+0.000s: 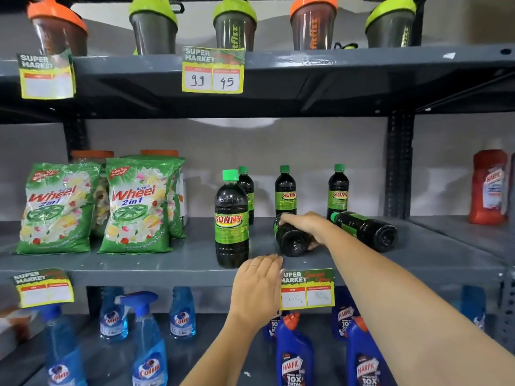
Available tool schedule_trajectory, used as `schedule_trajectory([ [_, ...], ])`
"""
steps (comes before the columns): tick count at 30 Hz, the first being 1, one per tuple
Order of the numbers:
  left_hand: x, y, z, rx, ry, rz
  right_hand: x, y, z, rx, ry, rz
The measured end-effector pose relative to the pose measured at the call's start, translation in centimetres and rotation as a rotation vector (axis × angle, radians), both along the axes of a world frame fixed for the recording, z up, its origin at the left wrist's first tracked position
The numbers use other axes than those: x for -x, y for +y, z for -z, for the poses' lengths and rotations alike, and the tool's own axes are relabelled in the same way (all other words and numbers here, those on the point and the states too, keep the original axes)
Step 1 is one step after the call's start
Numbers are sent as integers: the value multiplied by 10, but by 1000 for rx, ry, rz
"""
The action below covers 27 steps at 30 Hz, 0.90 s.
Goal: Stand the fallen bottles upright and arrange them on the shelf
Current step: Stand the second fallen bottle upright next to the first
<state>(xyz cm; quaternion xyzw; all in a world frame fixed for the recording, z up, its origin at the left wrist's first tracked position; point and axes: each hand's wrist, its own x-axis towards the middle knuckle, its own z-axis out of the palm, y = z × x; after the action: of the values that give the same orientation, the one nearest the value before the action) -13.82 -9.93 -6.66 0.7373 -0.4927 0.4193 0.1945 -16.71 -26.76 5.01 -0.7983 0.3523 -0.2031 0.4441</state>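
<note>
Dark Sunny bottles with green caps and labels stand on the grey middle shelf (167, 263). One upright bottle (231, 218) is at the front, with three more upright behind it (246, 190), (285, 190), (338, 190). Two bottles lie on their sides: one (292, 240) with its base toward me, and one (365, 231) further right. My right hand (303, 225) is wrapped over the nearer fallen bottle. My left hand (257, 285) rests against the shelf's front edge, just below the front upright bottle, holding nothing.
Green Wheel detergent bags (133, 207) fill the shelf's left part. A red Harpic bottle (489, 185) stands far right. Shaker bottles (235, 26) line the shelf above. Blue Colin sprays (147, 344) and Harpic bottles (295, 355) are below. Price tags (306, 291) hang on the shelf edges.
</note>
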Motion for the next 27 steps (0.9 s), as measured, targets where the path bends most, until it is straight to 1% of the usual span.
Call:
schedule_trajectory([
  [2,-2,-2,1,8,-12,-14,0,-4,4,16,-103,70],
  [6,-4,-4,4,18,-30,-16,-1,-13,10,285,-152,215],
  [11,-4,-4,4,7,-25,-38,-2,-19,21,416,-300,168],
  [14,-4,-4,4,10,-34,-37,-5,-19,29,466,-304,116],
  [18,-5,-3,5,21,-53,-25,-7,-23,34,424,-316,50],
  [20,-6,-3,6,20,-60,-20,-7,-27,36,362,-331,15],
  [24,-6,-3,6,35,-46,6,-7,-39,38,81,-383,-123],
  [25,-5,-3,5,40,-43,5,-8,-42,39,59,-375,-143],
  [27,-4,-3,4,41,-36,2,-9,-44,42,102,-345,-139],
])
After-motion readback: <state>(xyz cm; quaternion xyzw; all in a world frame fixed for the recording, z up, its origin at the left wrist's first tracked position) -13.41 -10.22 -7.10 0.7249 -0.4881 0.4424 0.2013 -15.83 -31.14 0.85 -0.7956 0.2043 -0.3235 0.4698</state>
